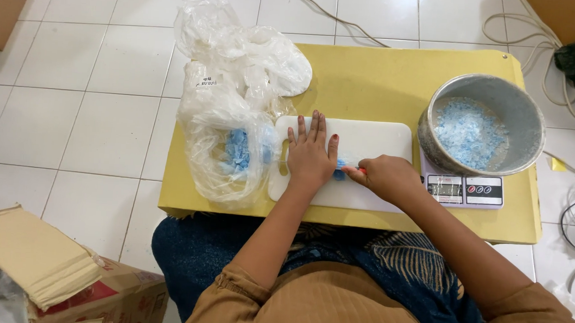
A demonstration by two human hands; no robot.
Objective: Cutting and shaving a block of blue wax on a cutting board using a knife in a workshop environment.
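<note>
blue chunk (339, 173) is lying on a white cutting board (374, 141), near the board's middle and toward its front edge, squeezed between the person's two hands. the left hand (311, 153) is lying flat with fingers spread and palm down on the board, closed on nothing, its thumb side touching or just beside the chunk. the right hand (386, 176) is curling closed around a small tool with a red handle (361, 170) (the blade is hidden, so its kind cannot be told), and the tool's tip is pointing left toward the chunk. the chunk is sitting just left of the right hand's grip and just right of the left hand; both hands are about equally close, with the tool end touching or nearly touching it. its long axis cannot be told, since too little of it is showing.

the board is resting on a low yellow table (383, 81) over a white tiled floor. to the left of the board, a crumpled clear plastic bag (232, 99) is holding more blue pieces (239, 151). to the right, a round metal bowl (529, 118) with pale blue crumbled bits (469, 132) is sitting on a small digital scale (466, 189). cardboard boxes (65, 268) are lying at the lower left.
</note>
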